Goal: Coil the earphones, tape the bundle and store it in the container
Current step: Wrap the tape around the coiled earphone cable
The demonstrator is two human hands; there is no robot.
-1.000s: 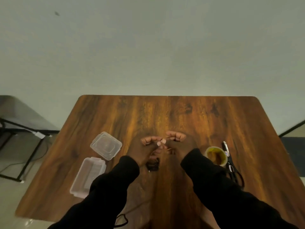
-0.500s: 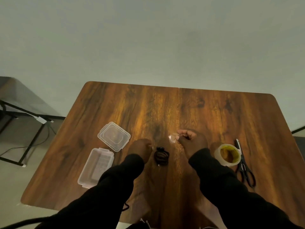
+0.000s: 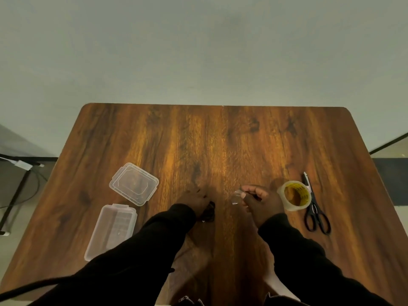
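Note:
The coiled black earphones [image 3: 209, 212] lie on the wooden table [image 3: 220, 140] near its front middle. My left hand [image 3: 194, 200] covers their left side and grips the bundle. A hand's width to the right, my right hand [image 3: 260, 200] pinches a small clear piece of tape [image 3: 236, 198] between its fingertips, held just above the table. The clear plastic container [image 3: 111, 230] stands open at the front left, with its lid [image 3: 134, 183] lying flat just behind it.
A roll of clear tape [image 3: 294, 195] stands right of my right hand, with black scissors [image 3: 314, 209] beside it. A black cable crosses the lower left corner over my sleeve. A dark stand with cables is on the floor at far left.
My hands have parted: the left one has come down onto the earphone bundle on the table, and the right one has drawn away to the right with the tape piece. The view has shifted.

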